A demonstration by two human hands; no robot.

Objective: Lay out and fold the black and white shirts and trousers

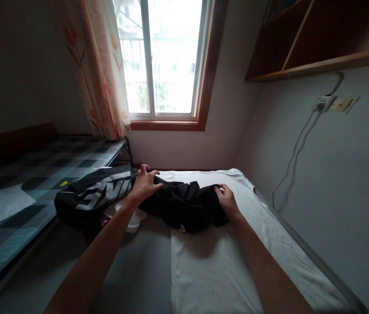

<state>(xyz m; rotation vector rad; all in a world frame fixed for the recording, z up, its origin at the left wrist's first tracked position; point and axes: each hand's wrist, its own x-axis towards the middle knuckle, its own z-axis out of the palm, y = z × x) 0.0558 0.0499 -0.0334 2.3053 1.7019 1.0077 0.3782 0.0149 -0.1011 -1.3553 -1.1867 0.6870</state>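
Note:
A crumpled black garment [184, 207] with a small white mark low on its front lies across the white sheet [204, 266]. My right hand [226, 198] pinches the garment's right end between thumb and fingers. Over its left end is my left hand [145, 182], thumb and fingers apart; whether it touches the cloth is not clear. Just left of that hand sits a black bundle with large grey lettering [105, 192]. White cloth [136, 220] and a bit of pink show beneath the bundle, partly behind my left forearm.
To the left stands a bed with a checked mattress [95, 150], a paper sheet [1, 205] on it. A window [174, 65] and flowered curtain [102, 74] are ahead. On the right wall, a cord [291, 168] hangs from a socket [325, 104] below a wooden shelf [322, 63].

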